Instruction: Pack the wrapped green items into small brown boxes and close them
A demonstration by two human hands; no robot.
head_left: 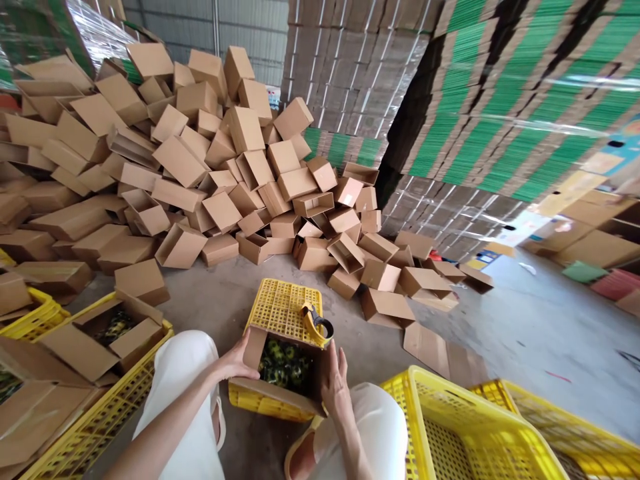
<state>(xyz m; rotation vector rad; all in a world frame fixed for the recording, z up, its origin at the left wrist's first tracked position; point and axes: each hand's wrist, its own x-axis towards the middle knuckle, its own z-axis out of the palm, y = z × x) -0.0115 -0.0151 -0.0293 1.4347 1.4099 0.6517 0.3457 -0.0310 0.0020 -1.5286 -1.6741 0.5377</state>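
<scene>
An open cardboard box [256,348] stands between my knees on an upturned yellow plastic crate [280,303]. Inside lie several small dark green and yellow glossy packets [285,363]; their exact kind is not clear. My left hand [236,360] grips the box's left side, thumb over the edge and fingers along the outside. Against the outer right side rests my right hand [337,381], its fingers stretched out and nearly flat. Just beyond the box, a yellow tape dispenser [312,321] with a dark roll lies on the crate.
A large heap of cardboard boxes [200,167] fills the floor ahead. At left, a yellow crate [95,427] holds open boxes with similar packets. Yellow crates [470,407] stand at right. Stacks of flattened cardboard [480,100] rise behind. A flat cardboard piece [445,350] lies on the floor.
</scene>
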